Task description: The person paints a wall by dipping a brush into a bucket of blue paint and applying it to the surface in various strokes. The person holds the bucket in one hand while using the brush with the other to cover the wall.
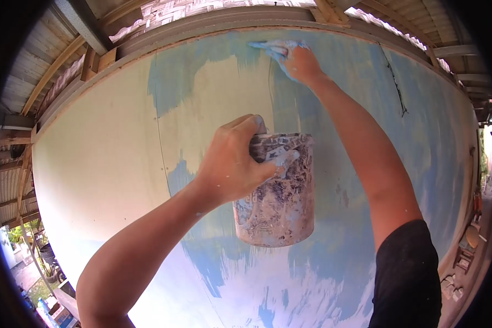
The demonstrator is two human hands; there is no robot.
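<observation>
My left hand (232,161) grips the rim of a paint-crusted bucket (279,202), held up in front of the wall at chest height. My right hand (298,60) is raised high and closed around a paintbrush (270,48) smeared with light blue paint, its tip pressed to the wall just under the ceiling beam. The wall panel (109,158) is pale cream on the left, with light blue paint covering the top, middle and right.
A wooden beam (202,24) and corrugated roof run along the wall's top. A dark cable (393,82) hangs down the wall at upper right. Small objects lie on the ground at lower right (464,257). An open yard with greenery lies at lower left (33,262).
</observation>
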